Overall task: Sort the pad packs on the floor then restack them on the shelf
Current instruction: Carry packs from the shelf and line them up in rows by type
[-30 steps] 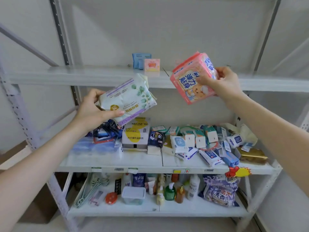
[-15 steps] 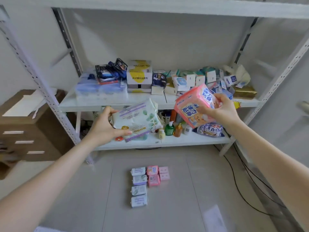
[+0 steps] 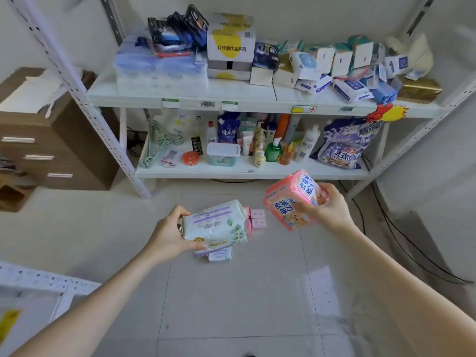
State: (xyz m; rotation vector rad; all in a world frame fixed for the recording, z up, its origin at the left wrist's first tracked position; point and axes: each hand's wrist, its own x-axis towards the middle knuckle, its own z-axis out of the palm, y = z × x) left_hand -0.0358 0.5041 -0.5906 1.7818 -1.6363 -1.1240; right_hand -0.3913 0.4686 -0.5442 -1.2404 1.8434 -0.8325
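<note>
Gripped a white pad pack (image 3: pixel 216 225) by its left end in the left hand (image 3: pixel 168 234), thumb laid along the lower front edge, fingers curled over the top corner. Stuck out rightward from that grip, nearly flat: white wrapper, purple bands, green leaf sprig, small gold seal. Clasped a pink pad pack (image 3: pixel 291 199) in the right hand (image 3: pixel 332 212), fingers wrapped round its right side, thumb on the front. Jutted up and left of that grip, tilted: pink wrapper, blue characters, cartoon bear. Held both above the floor (image 3: pixel 231 305), over small pink packs (image 3: pixel 258 219) just right of the left-hand grip.
</note>
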